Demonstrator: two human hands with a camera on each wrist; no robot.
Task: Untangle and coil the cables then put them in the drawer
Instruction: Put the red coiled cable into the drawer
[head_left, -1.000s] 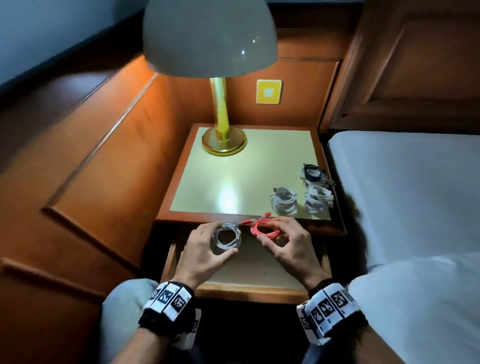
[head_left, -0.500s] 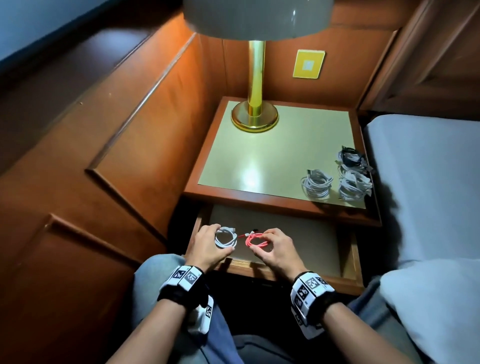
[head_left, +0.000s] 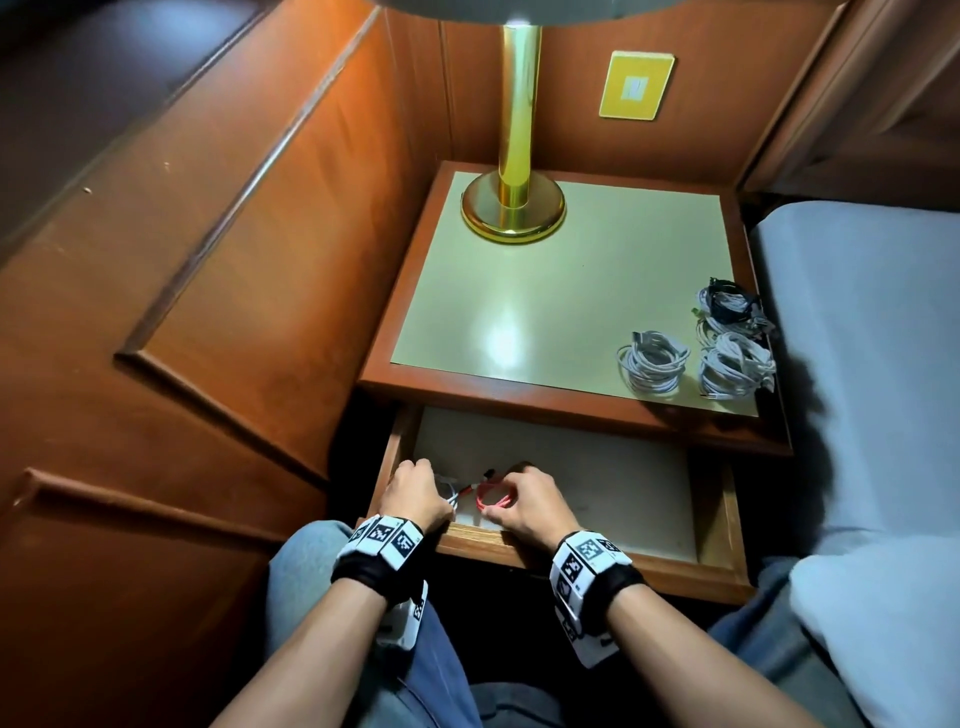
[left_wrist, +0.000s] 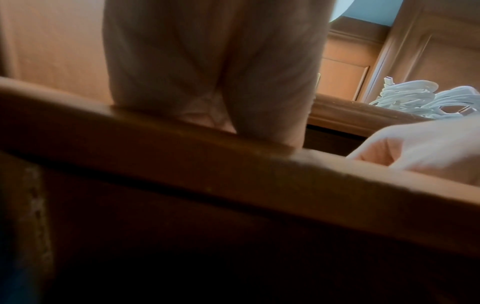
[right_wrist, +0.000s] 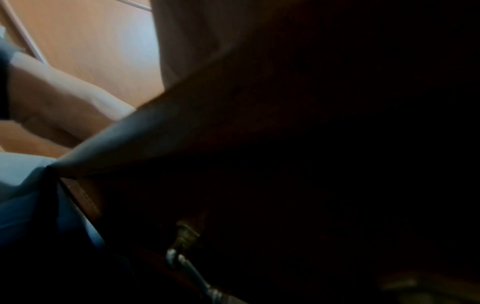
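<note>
Red coiled cable (head_left: 492, 500) low in the open wooden drawer (head_left: 717, 525), front left, beside a mostly hidden white coil (head_left: 451, 492). Three more coils (head_left: 653, 366) atop the nightstand, right front corner.

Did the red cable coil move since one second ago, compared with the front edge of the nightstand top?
Yes. The red cable coil, held by the right hand, was level with the nightstand top's front edge; now it sits lower, inside the open drawer.

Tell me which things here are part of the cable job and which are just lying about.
Job: red cable, held by right hand; white cable, under left hand; drawer; three coils on nightstand.
Lying about: lamp, wall plate, bed.
</note>
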